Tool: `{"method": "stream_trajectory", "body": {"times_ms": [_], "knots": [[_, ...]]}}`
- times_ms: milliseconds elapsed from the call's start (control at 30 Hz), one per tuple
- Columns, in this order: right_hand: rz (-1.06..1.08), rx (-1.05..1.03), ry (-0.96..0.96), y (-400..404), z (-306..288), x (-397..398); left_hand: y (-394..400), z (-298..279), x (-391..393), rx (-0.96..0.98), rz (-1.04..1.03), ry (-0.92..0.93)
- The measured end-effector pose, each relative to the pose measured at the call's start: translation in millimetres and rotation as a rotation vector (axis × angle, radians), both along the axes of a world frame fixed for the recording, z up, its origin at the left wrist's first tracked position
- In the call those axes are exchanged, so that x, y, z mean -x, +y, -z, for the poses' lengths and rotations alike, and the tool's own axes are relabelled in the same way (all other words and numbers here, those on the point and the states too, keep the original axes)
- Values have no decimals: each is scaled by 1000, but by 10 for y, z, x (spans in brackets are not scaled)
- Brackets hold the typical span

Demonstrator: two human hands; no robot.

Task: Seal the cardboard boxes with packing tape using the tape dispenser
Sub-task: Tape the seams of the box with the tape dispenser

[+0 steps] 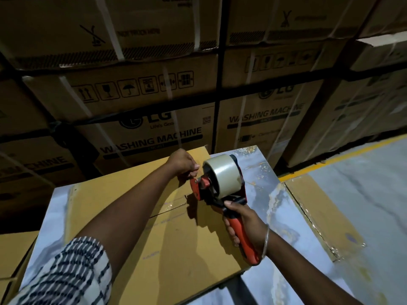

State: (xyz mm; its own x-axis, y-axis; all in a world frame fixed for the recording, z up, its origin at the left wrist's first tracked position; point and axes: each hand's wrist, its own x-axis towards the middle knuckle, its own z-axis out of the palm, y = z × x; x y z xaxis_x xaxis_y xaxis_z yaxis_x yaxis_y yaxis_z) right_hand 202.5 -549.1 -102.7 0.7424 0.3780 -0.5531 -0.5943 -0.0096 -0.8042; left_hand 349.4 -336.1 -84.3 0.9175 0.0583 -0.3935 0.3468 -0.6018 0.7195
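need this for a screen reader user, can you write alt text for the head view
A person's right hand grips the red handle of a tape dispenser over a flattened cardboard box, while the left hand pinches at the dispenser's front end. Stacked washing machine cartons fill the dim background.

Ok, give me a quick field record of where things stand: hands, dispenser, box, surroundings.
right hand: grips the orange handle of the tape dispenser
left hand: fingers curled at the dispenser's front end; whether they pinch the tape end cannot be told
tape roll: clear, mounted on the dispenser
cardboard box: flaps closed, centre seam visible under the dispenser
second box: lies to the right, glossy tape along its seam
background: stacked washing machine cartons
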Motion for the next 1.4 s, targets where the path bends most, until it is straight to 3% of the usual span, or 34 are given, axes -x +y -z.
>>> {"method": "stream_trajectory", "body": {"times_ms": [300, 533, 833, 1400], "knots": [[134, -39, -32, 6, 67, -274, -309, 71, -645, -342, 54, -253], [170, -129, -43, 5, 29, -491, -326, 205, -1078, -429, 48, -259], [139, -108, -12, -42, 163, -557, -193, 394, -1424, -326, 7, -185], [111, -149, 40, -46, 240, -620, -129, 644, -1487, -301, 17, -63]]}}
